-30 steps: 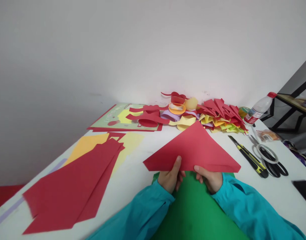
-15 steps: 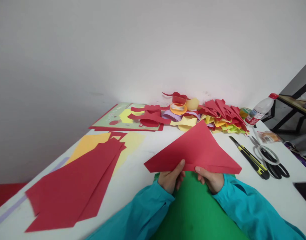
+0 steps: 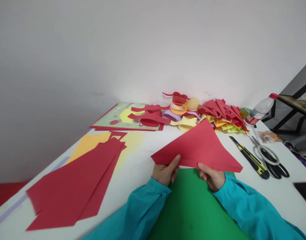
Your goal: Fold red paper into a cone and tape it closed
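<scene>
Between both hands I hold a sheet of red paper (image 3: 200, 145), folded to a roughly triangular shape with its peak pointing away from me. A narrow creased band runs along its lower edge. My left hand (image 3: 166, 170) pinches that edge left of the middle, thumb on top and fingers underneath. On the right side of the edge, my right hand (image 3: 213, 175) grips it the same way, also with the thumb above. Under my hands lies a green sheet (image 3: 193, 203). The fingers beneath the paper are partly hidden.
Cut red sheets (image 3: 75, 183) lie at left over orange and yellow paper. Behind are a picture board (image 3: 112, 116), paper loops (image 3: 153, 116) and a pile of folded pieces (image 3: 223, 115). To the right lie a box cutter (image 3: 250, 156), scissors (image 3: 275, 170), a tape roll (image 3: 269, 155) and a bottle (image 3: 261, 108).
The folded red paper has shifted slightly right and its left end has risen. My left hand has moved a little left along the lower edge; the right hand stays nearly in place.
</scene>
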A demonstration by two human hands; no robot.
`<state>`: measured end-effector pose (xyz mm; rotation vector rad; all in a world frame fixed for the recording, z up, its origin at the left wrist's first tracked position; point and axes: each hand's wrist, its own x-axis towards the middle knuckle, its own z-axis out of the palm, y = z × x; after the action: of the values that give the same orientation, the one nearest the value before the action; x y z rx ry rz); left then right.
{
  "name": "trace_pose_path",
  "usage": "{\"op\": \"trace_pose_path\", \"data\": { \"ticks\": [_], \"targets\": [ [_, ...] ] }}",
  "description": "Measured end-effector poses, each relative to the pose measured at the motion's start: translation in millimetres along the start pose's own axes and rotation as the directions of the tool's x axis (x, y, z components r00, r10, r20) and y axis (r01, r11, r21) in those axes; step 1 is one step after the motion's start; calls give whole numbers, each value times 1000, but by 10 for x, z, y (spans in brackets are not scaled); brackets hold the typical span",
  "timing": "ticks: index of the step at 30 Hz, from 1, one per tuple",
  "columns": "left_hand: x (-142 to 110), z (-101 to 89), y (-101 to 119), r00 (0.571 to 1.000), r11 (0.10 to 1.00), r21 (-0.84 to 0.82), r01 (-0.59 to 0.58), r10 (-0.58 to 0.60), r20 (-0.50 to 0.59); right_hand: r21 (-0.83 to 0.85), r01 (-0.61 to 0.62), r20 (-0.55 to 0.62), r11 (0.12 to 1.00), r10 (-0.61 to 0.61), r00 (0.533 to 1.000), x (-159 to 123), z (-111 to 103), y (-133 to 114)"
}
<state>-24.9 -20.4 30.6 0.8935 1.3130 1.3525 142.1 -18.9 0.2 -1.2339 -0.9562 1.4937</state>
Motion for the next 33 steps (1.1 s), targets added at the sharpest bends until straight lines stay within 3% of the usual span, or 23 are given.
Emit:
{"op": "trace_pose_path", "data": {
  "ticks": [5,11,16,20,27,33],
  "targets": [
    [-8,17,42,994,995,-29,92,-93,-55,44,1,0,999,-1,1000,5,13,-16],
    [43,-42,32,997,999,-31,35,-32,73,168,7,-4,986,-6,1000,40,-8,-38],
    [67,-52,38,992,976,-182,118,-108,69,107,16,24,994,-19,1000,25,-25,-20],
    [85,-53,58,989,973,-181,144,-138,48,100,22,18,995,-24,1000,17,-9,-26],
    [88,-70,27,999,999,-44,-18,20,48,219,37,-41,975,-28,999,2,48,-97],
    [105,-55,15,1000,992,-123,24,-22,12,186,55,32,981,-62,998,7,-12,-65]
  ]
}}
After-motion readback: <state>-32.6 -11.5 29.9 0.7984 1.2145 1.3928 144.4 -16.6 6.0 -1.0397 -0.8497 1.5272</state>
